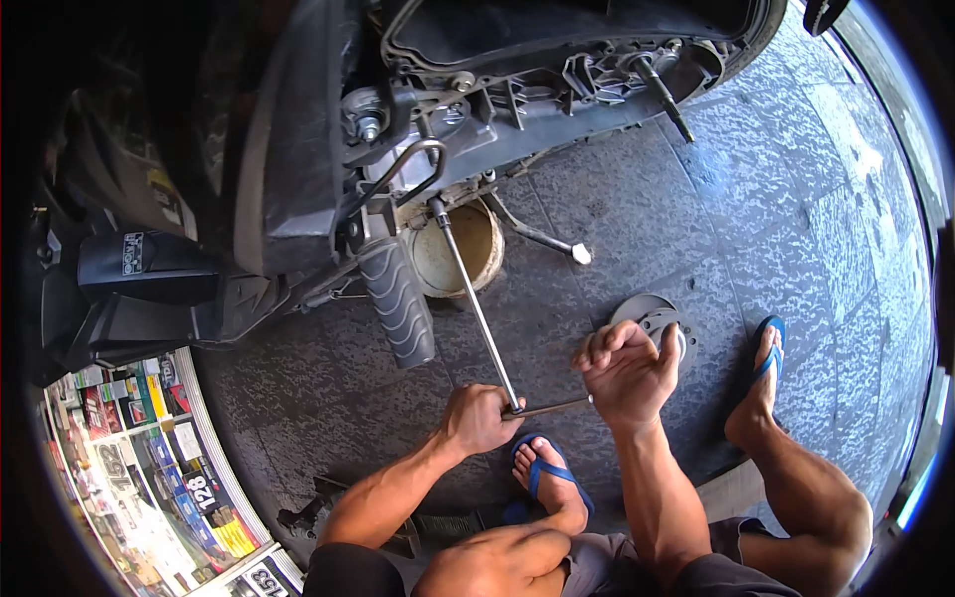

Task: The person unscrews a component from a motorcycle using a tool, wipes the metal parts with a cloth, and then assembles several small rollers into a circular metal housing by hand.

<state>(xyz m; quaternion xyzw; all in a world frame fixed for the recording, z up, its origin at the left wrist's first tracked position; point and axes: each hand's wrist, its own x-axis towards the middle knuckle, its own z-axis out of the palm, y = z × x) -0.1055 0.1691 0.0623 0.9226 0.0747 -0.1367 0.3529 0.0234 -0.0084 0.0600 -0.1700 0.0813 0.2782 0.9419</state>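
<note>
A long metal T-handle wrench (476,303) runs from the underside of a dark scooter (298,149) down to my hands. Its far tip sits on a fitting above a round tan drain pan (453,261). My left hand (479,418) is closed around one side of the wrench's crossbar, close to the shaft. My right hand (627,373) is closed on the other end of the crossbar, fingers curled. I am squatting, with both feet in blue sandals (542,468) on the ground.
A ribbed rubber footpeg (398,303) hangs beside the pan. The scooter's side stand (542,239) rests on the grey paving. A round metal cover (652,316) lies behind my right hand. A glass case of stickers (159,468) stands at lower left.
</note>
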